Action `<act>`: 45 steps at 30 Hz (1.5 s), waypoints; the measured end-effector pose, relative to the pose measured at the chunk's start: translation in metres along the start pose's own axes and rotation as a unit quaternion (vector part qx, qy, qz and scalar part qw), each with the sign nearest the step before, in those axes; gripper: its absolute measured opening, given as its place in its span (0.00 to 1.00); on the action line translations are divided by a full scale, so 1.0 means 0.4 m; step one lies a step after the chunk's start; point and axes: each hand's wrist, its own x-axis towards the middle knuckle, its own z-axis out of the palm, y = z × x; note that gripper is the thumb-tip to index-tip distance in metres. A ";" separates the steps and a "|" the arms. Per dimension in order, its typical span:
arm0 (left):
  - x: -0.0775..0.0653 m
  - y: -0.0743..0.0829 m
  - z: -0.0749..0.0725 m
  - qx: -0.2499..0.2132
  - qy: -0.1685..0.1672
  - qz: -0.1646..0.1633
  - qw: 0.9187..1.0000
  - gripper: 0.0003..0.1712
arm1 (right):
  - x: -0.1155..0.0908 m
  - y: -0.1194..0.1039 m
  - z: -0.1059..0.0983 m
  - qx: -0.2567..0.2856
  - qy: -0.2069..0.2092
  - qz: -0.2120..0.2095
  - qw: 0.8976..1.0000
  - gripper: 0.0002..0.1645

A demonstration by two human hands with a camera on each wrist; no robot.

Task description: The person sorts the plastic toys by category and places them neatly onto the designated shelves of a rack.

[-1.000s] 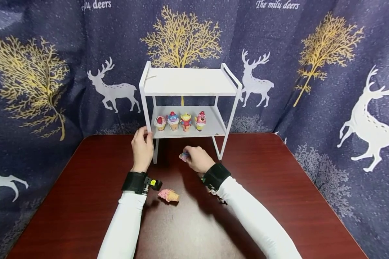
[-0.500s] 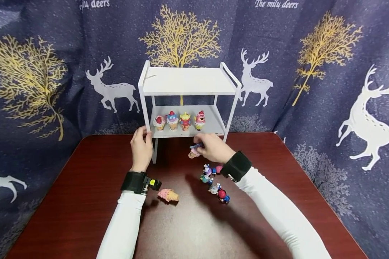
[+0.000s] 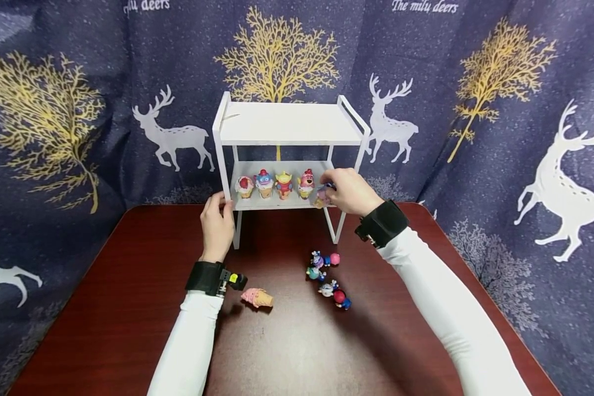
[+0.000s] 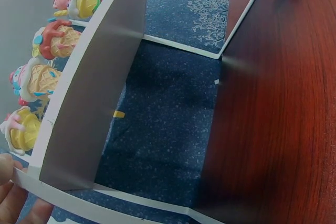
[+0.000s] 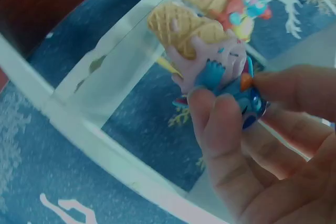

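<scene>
A white two-tier shelf rack stands at the back of the table. My left hand grips its left front post; in the left wrist view the thumb and fingers lie on either side of the white frame. My right hand pinches an ice-cream-cone figurine by its blue head. Its waffle cone points away from the palm, at the front right of the lower shelf; whether it touches the shelf I cannot tell. Left of it stand a pink bear cone figurine, a yellow-and-red one, a blue-faced one and a white-and-red one.
A pink ice-cream-cone figurine lies on its side on the dark red table. Several small colourful figurines lie in a loose group right of centre. A blue deer-print curtain hangs behind.
My right hand has lifted the blue-headed cone figurine from low under the rack up and right to the lower shelf's front edge. My left hand stays on the post.
</scene>
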 end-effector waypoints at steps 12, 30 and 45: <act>0.001 0.002 0.001 0.002 0.000 0.002 1.000 0.11 | 0.056 0.011 0.002 -0.012 -0.047 0.064 0.997 0.18; 0.000 0.012 -0.003 0.003 0.000 -0.003 1.000 0.11 | 0.105 0.023 0.003 -0.041 -0.078 0.106 0.990 0.15; 0.002 0.011 -0.003 0.005 -0.002 -0.002 1.000 0.11 | 0.125 0.026 -0.006 -0.059 -0.107 0.085 0.989 0.20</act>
